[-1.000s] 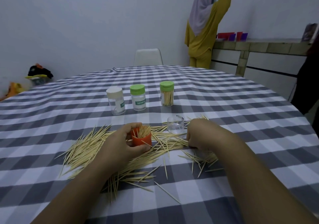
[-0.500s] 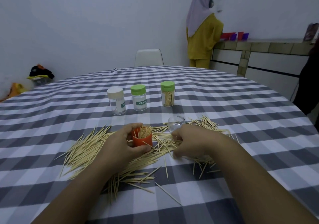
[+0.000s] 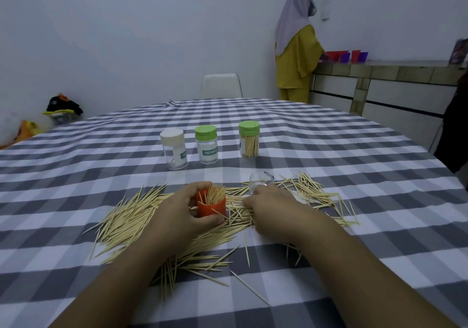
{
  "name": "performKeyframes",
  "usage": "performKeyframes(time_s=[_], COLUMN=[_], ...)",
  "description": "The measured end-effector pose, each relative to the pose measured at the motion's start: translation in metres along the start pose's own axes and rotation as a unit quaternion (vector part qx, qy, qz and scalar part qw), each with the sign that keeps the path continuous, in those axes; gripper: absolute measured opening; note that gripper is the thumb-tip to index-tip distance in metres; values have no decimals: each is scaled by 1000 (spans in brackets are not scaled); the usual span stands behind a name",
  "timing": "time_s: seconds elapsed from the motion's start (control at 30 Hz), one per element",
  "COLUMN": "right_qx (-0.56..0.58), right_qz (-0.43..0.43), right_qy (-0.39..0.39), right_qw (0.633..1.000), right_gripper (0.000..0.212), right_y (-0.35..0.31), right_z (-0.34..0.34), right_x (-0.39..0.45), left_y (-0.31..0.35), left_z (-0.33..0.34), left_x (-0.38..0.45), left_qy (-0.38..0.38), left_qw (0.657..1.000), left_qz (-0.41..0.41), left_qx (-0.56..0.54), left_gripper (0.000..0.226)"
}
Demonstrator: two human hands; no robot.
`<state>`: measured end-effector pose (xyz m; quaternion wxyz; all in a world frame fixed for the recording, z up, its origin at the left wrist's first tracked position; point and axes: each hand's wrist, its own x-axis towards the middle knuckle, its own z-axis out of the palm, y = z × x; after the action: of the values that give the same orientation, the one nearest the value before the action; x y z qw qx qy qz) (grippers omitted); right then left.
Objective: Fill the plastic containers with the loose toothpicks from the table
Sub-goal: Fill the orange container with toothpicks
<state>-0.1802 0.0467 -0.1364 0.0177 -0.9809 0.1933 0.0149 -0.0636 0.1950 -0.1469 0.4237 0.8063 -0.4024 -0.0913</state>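
Note:
Loose toothpicks (image 3: pixel 131 221) lie in a wide heap on the checked tablecloth in front of me. My left hand (image 3: pixel 174 213) grips a small orange container (image 3: pixel 212 207), upright and packed with toothpicks standing on end. My right hand (image 3: pixel 273 208) lies knuckles-up on the heap just right of the container, its fingers curled down around some toothpicks. A clear plastic cap (image 3: pixel 260 179) sits right behind that hand. Farther back stand three clear containers: a white-lidded one (image 3: pixel 174 150), a green-lidded one (image 3: pixel 206 148), and a green-lidded one holding toothpicks (image 3: pixel 249 140).
The round table (image 3: pixel 354 150) has a grey-and-white checked cloth. A white chair (image 3: pixel 220 84) stands at its far side. A person in yellow (image 3: pixel 296 57) stands at a tiled counter (image 3: pixel 392 69) at the back right. Bags lie on the floor at the left.
My right hand has slid left across the heap toward the orange container, leaving toothpicks bare at the right. The left hand stayed on the container. The person at the back lowered an arm.

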Motion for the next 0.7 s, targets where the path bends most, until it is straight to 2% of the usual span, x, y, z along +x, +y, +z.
performKeyframes(time_s=[0.2, 0.4, 0.57, 0.7], right_qx=[8, -12, 11, -20], right_qz=[18, 21, 44, 35], right_qy=[19, 37, 1, 4], right_qw=[1000, 999, 999, 999], right_gripper=[32, 38, 37, 31], right_y=[-3, -6, -8, -7], right_z=[3, 4, 0, 5], right_x=[4, 4, 0, 3], left_y=[1, 0, 0, 0], left_z=[0, 0, 1, 0], left_x=[0, 0, 0, 0], left_qy=[1, -2, -4, -6], left_qw=[1000, 1000, 1000, 1000], left_qz=[-3, -5, -4, -1], left_qx=[0, -4, -5, -4], left_gripper=[76, 76, 76, 75])
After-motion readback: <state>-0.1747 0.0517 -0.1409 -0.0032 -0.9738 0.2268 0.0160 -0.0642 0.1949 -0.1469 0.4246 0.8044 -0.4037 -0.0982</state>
